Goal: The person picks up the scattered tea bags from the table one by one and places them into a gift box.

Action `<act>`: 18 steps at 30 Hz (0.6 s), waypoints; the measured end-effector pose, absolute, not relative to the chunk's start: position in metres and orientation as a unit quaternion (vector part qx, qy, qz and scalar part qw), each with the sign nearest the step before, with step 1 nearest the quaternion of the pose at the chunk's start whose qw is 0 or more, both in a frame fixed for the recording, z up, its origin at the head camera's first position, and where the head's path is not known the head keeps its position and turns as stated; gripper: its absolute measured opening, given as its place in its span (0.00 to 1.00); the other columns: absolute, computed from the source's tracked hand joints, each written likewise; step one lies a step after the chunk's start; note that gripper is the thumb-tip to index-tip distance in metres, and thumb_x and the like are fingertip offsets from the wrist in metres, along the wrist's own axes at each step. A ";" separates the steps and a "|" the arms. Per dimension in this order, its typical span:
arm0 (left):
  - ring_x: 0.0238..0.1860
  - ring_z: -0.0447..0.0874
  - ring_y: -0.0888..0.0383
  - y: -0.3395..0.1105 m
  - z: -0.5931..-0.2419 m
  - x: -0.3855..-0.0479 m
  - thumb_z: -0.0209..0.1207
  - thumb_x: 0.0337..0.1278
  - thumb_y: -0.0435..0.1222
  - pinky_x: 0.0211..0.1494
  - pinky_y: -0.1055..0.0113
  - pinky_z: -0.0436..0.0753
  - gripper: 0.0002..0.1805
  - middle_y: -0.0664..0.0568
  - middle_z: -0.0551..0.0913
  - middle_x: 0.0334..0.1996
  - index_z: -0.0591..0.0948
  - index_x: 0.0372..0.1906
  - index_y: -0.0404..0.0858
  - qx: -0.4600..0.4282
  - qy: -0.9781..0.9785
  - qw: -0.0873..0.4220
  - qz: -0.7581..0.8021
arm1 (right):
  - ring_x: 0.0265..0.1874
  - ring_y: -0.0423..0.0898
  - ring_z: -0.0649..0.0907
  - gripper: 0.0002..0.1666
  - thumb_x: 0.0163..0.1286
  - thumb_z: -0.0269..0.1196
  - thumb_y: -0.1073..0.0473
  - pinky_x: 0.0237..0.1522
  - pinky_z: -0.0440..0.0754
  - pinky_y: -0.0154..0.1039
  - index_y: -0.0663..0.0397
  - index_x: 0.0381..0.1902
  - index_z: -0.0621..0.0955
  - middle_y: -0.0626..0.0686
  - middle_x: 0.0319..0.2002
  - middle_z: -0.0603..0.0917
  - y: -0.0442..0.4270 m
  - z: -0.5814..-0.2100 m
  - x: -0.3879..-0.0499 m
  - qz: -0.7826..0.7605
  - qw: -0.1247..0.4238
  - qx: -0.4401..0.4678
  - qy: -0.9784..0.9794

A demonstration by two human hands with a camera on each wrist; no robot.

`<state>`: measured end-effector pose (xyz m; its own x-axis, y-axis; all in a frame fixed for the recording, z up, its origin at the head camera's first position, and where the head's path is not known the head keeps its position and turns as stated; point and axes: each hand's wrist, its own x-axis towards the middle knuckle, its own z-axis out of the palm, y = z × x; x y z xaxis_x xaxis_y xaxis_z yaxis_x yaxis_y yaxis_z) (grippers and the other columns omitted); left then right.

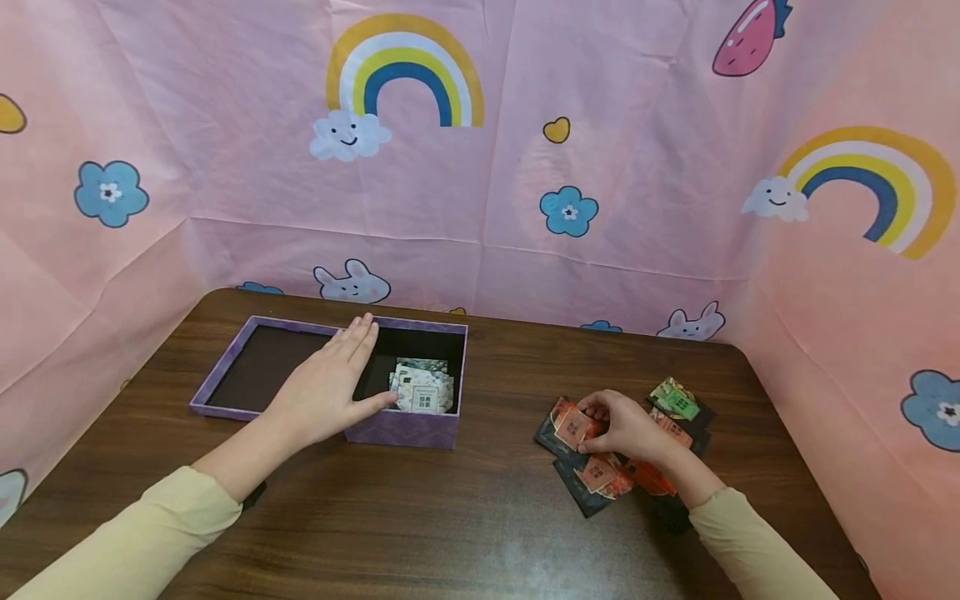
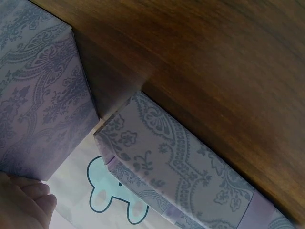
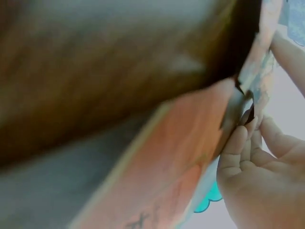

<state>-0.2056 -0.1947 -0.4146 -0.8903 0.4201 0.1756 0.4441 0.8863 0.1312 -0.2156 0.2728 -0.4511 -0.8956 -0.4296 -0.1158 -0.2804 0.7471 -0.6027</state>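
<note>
A purple patterned box (image 1: 412,432) stands uncovered on the table, with several pale sachets (image 1: 426,392) lying inside. My left hand (image 1: 326,387) rests over the box's left side, its fingers straight and its thumb over the front rim. In the left wrist view, fingertips (image 2: 35,195) lie at the box's patterned wall. On the right, my right hand (image 1: 626,425) pinches a red-and-black sachet (image 1: 572,427) between thumb and fingers. Another red-and-black sachet (image 1: 598,473) lies just in front of it. The right wrist view shows the curled fingers (image 3: 233,148) at a sachet's edge.
Left of the box lies its lid (image 1: 225,412), with the dark inside facing up. More red sachets (image 1: 671,427) and a green sachet (image 1: 675,398) lie beside and beyond the right forearm. A pink printed cloth (image 1: 480,183) hangs behind the wooden table (image 1: 420,525) and along its sides.
</note>
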 end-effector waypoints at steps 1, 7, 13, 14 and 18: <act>0.86 0.51 0.37 -0.195 -0.415 -0.205 0.59 0.69 0.65 0.88 0.42 0.58 0.58 0.33 0.52 0.85 0.54 0.84 0.27 -0.223 -0.968 0.073 -0.084 | 0.44 0.46 0.80 0.32 0.59 0.82 0.58 0.44 0.83 0.40 0.65 0.57 0.82 0.57 0.48 0.82 0.273 -0.451 -0.216 -0.299 0.123 -0.192 0.927; 0.87 0.50 0.38 -0.194 -0.414 -0.205 0.58 0.70 0.67 0.88 0.43 0.58 0.59 0.33 0.52 0.85 0.53 0.84 0.27 -0.222 -0.969 0.073 -0.085 | 0.43 0.46 0.78 0.30 0.59 0.82 0.59 0.42 0.81 0.39 0.64 0.55 0.81 0.57 0.47 0.81 0.272 -0.453 -0.217 -0.295 0.111 -0.194 0.929; 0.86 0.51 0.37 -0.195 -0.413 -0.205 0.57 0.70 0.66 0.88 0.42 0.58 0.58 0.33 0.52 0.85 0.53 0.84 0.27 -0.223 -0.969 0.070 -0.082 | 0.43 0.48 0.83 0.25 0.62 0.79 0.62 0.43 0.84 0.41 0.63 0.53 0.81 0.58 0.46 0.84 0.271 -0.449 -0.220 -0.315 0.108 -0.176 0.926; 0.86 0.50 0.37 -0.195 -0.413 -0.205 0.56 0.70 0.67 0.88 0.42 0.58 0.58 0.33 0.52 0.85 0.53 0.84 0.27 -0.223 -0.969 0.069 -0.082 | 0.43 0.48 0.84 0.24 0.63 0.79 0.63 0.43 0.84 0.41 0.64 0.53 0.81 0.58 0.45 0.85 0.270 -0.448 -0.220 -0.320 0.107 -0.174 0.925; 0.86 0.50 0.37 -0.195 -0.414 -0.205 0.56 0.70 0.67 0.88 0.42 0.58 0.59 0.33 0.51 0.85 0.53 0.84 0.27 -0.223 -0.969 0.069 -0.082 | 0.40 0.48 0.85 0.19 0.66 0.76 0.65 0.41 0.86 0.38 0.66 0.52 0.82 0.60 0.43 0.86 0.269 -0.441 -0.225 -0.341 0.094 -0.165 0.921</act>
